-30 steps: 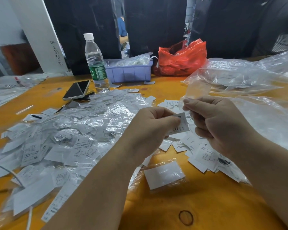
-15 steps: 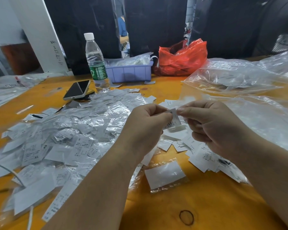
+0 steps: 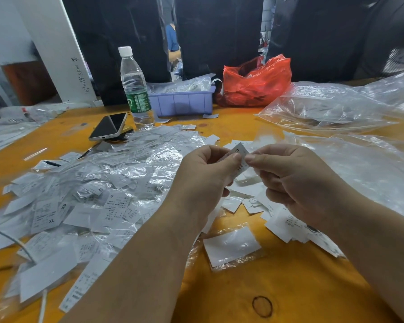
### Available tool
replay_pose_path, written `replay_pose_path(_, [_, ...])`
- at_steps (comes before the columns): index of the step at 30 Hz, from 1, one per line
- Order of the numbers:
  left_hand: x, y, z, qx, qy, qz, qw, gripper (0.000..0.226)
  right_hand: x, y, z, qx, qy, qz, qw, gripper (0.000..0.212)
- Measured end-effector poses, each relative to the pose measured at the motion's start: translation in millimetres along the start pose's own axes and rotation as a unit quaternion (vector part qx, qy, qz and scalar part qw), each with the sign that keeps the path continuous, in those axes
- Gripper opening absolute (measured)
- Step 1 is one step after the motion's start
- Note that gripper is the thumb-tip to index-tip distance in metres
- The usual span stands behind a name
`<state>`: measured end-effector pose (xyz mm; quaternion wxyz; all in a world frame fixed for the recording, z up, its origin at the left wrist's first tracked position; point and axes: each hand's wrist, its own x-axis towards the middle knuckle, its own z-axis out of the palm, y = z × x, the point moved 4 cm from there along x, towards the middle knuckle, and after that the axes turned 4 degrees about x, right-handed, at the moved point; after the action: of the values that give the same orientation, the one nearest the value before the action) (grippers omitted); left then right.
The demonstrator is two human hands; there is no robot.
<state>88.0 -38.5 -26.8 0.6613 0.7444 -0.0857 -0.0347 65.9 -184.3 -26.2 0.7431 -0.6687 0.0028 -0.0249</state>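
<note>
Both hands are up a bit from a second ago, and the label has tipped from flat-on to edge-on. Left hand [image 3: 205, 173] pinches the label [image 3: 240, 152] between thumb and forefinger. Right hand [image 3: 296, 180] pinches its other edge, remaining fingers curled. Label sits in the air between the two hands, above the loose labels [image 3: 250, 191] on the table [image 3: 266, 287].

Risks, as I see them:
- Grip is fingertip-only on a thin slip. If it drops, it lands in the loose labels directly below and can't be told apart from them.
- Blurred clear film [image 3: 267, 138] just beyond the right fingertips; can't tell whether it's held. If it's a sleeve, a closed mouth will crease the label.
- Bagged pile [image 3: 103, 183] left of the left hand mixes sizes, so a wrong toss goes unnoticed.

Readable text: "S" on the held label; "XL", "XS" and "S" in the bagged pile. Handwritten digits on the white board [image 3: 78, 75] far left aren't clear. Green wrap on the bottle [image 3: 135, 89] is too small to read.
</note>
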Motion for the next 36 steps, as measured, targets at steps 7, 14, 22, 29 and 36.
replay_pose_path(7, [-0.4, 0.6, 3.2, 0.020, -0.035, -0.022, 0.999, 0.006, 1.0, -1.4, -3.6, 0.049, 0.023, -0.005, 0.999, 0.018])
replay_pose_path(14, [-1.0, 1.7, 4.1, 0.018, -0.067, -0.044, 0.997, 0.013, 2.2, -1.5, -3.7, 0.065, 0.014, -0.002, 0.998, 0.025])
replay_pose_path(22, [-0.2, 4.8, 1.6, 0.044, -0.060, -0.042, 0.996, 0.016, 1.5, -4.2, -6.1, 0.047, 0.023, -0.004, 0.999, 0.026])
replay_pose_path(29, [-1.1, 7.5, -0.2, 0.086, -0.055, -0.029, 0.994, 0.017, 0.7, -5.4, -4.9, 0.034, 0.004, 0.000, 0.999, 0.027])
replay_pose_path(36, [-1.2, 8.1, -1.9, 0.071, -0.038, -0.035, 0.996, 0.020, 0.0, -4.7, -0.5, 0.008, -0.044, 0.012, 0.999, 0.029])
